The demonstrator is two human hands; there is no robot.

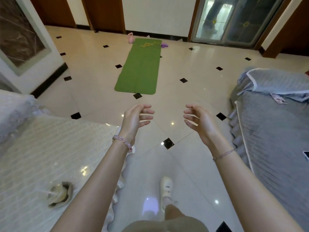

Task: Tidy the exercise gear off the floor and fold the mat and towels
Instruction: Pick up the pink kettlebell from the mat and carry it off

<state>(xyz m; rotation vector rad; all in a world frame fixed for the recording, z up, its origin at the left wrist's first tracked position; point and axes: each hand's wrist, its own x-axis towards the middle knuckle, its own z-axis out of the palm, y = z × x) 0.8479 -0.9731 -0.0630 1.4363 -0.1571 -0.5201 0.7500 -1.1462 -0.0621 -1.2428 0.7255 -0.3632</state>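
A green mat point(138, 67) lies flat on the tiled floor ahead of me. A yellow rope-like coil point(148, 44) rests on its far end. A pink kettlebell point(130, 38) stands at the mat's far left corner, and a purple item point(164, 45) lies at its far right corner. My left hand point(136, 118) and my right hand point(199, 120) are held out in front of me, well short of the mat, palms facing each other, fingers apart, holding nothing.
A table with a white cloth point(41, 156) stands at my left with a grey-beige crumpled item point(60, 194) on it. A grey-covered sofa point(274, 128) is at my right. Glass sliding doors point(234, 20) and wooden door frames line the far wall.
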